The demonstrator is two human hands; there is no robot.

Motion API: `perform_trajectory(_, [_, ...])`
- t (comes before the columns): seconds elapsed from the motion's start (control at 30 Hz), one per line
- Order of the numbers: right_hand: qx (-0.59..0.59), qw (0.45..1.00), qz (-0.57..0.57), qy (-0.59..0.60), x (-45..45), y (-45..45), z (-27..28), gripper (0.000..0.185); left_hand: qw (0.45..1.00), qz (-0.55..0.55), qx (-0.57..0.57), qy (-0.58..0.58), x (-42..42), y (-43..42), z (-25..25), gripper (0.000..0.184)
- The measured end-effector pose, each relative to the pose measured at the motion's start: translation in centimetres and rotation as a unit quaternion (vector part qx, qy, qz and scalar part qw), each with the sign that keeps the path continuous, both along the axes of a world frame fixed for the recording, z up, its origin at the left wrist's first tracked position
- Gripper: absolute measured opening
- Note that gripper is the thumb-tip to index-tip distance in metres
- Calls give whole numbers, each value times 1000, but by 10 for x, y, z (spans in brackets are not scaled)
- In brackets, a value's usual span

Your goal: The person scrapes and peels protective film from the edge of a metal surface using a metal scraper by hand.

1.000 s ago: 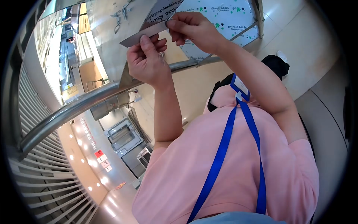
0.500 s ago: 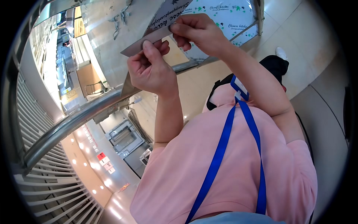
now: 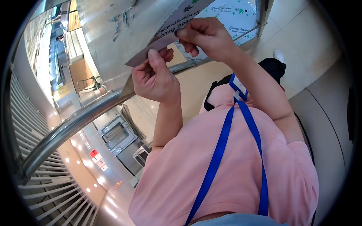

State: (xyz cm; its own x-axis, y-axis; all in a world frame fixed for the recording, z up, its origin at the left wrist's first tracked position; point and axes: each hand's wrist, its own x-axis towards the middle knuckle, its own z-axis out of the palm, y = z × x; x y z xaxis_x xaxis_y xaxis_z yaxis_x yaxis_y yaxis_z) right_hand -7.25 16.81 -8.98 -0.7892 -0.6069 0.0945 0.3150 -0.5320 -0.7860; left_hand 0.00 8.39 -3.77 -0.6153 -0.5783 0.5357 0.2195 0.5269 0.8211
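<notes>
A strip of printed protective film, lettered with dark script and leaf shapes, lies along the edge of a steel panel. Its lower border forms a plain greyish band that tapers to a point on the left. My left hand pinches this band near its pointed end, thumb on top and fingers curled behind. Farther up the same band, my right hand pinches the film between thumb and bent fingers. The fingertips behind the film are partly hidden.
Below the panel runs a round steel rail. A lower surface covered in leaf-patterned film shows behind my right hand. White slats stand at the lower left. A blue lanyard with a badge hangs over my pink shirt.
Both hands sit slightly lower in view, along with the film band; the surroundings have shifted a little left. Each hand keeps its pinch on the film.
</notes>
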Motion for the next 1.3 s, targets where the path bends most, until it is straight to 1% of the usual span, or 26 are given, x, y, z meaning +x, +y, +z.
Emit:
perform_trajectory(0.23, [3, 1000, -5, -8, 1, 4, 2, 21, 1000, -9, -14, -9, 0, -2, -1, 14])
perform_trajectory(0.4, [9, 999, -31, 12, 4, 4, -5, 22, 999, -27, 37, -12, 3, -5, -6, 12])
perform_trajectory(0.53, [-50, 996, 17, -65, 13, -6, -18, 23, 998, -28, 54, -10, 6, -6, -10, 13])
perform_trajectory(0.63, [-68, 994, 16, -79, 14, -10, -27, 23, 999, -21, 47, -11, 3, -2, -13, 14])
perform_trajectory(0.73, [-73, 994, -8, -83, 16, -9, -22, 23, 999, -18, 47, -6, 1, 0, -11, 14])
perform_trajectory(0.93, [-37, 996, -39, -67, 14, -7, -16, 24, 998, -23, 62, 1, 0, -1, -14, 13])
perform_trajectory(1.03, [-37, 996, -26, -76, 11, -5, -13, 24, 998, -34, 57, -2, 0, -2, -14, 13])
perform_trajectory(1.13, [-26, 996, -31, -85, 10, -5, -12, 23, 998, -22, 55, -13, 1, -2, -12, 11])
perform_trajectory(1.3, [-7, 996, -23, -84, 8, -2, -7, 23, 999, -22, 17, -19, 2, -5, -11, 11])
